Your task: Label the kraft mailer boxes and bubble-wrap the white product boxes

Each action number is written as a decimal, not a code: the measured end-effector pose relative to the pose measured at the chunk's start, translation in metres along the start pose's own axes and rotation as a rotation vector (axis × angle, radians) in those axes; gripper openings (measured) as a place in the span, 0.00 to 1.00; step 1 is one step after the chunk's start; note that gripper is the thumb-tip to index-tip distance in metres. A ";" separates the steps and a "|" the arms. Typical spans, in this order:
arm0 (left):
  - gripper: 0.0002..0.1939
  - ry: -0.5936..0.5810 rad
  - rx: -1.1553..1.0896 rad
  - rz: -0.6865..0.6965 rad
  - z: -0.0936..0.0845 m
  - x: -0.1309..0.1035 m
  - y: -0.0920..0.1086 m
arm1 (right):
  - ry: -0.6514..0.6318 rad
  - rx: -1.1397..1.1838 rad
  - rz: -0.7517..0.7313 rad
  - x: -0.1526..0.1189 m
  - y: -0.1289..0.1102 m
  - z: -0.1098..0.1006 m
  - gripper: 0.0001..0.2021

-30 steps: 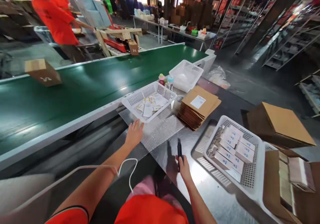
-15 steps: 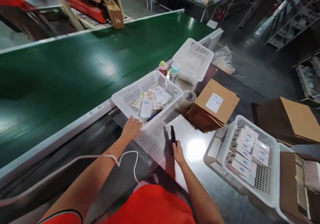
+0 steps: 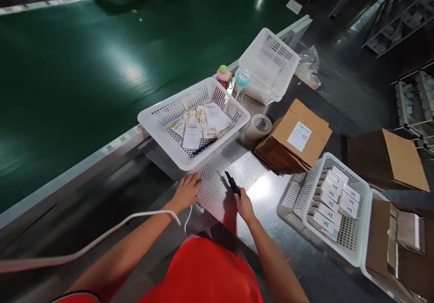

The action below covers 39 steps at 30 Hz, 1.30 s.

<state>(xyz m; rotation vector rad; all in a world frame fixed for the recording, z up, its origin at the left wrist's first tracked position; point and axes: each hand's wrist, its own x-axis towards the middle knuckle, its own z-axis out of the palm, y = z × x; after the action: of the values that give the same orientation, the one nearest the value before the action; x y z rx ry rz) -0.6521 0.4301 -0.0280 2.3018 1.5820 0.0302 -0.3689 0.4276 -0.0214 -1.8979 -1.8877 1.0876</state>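
My right hand (image 3: 244, 206) is closed around a black utility knife (image 3: 233, 184), its tip pointing away over the table. Beneath it lies a sheet of bubble wrap (image 3: 215, 183) on the metal tabletop. My left hand (image 3: 186, 192) has its fingers stretched out, nothing held, at the left edge of the bubble wrap. Just beyond it stands a white perforated basket (image 3: 185, 162) with tagged paper slips (image 3: 192, 136) and a blue pen (image 3: 203, 148) inside.
Behind the bubble wrap are a tape roll (image 3: 259, 127) and a stack of flat cardboard (image 3: 301, 131). A basket (image 3: 354, 249) of small white boxes stands right. Two bottles (image 3: 242, 84) and another white basket (image 3: 267, 63) sit by the green conveyor belt (image 3: 84, 68). A white cable (image 3: 111, 224) crosses my left arm.
My left hand has come off the basket's near rim and moved to the bubble wrap's edge. The knife in my right hand has tilted further left. The camera view has shifted downward.
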 end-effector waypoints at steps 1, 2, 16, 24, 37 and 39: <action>0.26 -0.026 -0.026 -0.028 0.004 0.004 -0.007 | -0.001 -0.041 0.005 0.000 -0.005 0.001 0.18; 0.27 -0.050 -0.058 -0.027 0.006 0.010 -0.016 | -0.002 -0.093 0.018 0.001 -0.010 0.002 0.17; 0.19 0.059 0.045 0.110 0.006 0.001 -0.062 | -0.210 -0.565 -0.014 0.023 -0.102 0.069 0.21; 0.18 0.079 0.017 0.099 0.004 0.006 -0.063 | -0.241 -0.610 -0.056 0.030 -0.108 0.075 0.20; 0.39 0.026 0.041 0.176 -0.008 0.023 -0.052 | -0.266 -0.628 -0.096 0.033 -0.110 0.079 0.24; 0.42 -0.042 0.025 0.240 -0.007 0.034 -0.053 | -0.273 -0.619 -0.105 0.033 -0.109 0.079 0.25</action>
<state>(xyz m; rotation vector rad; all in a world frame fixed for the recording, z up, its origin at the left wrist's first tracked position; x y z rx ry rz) -0.6880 0.4800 -0.0433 2.4820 1.2855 0.0204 -0.5060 0.4470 -0.0154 -1.9753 -2.6895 0.8185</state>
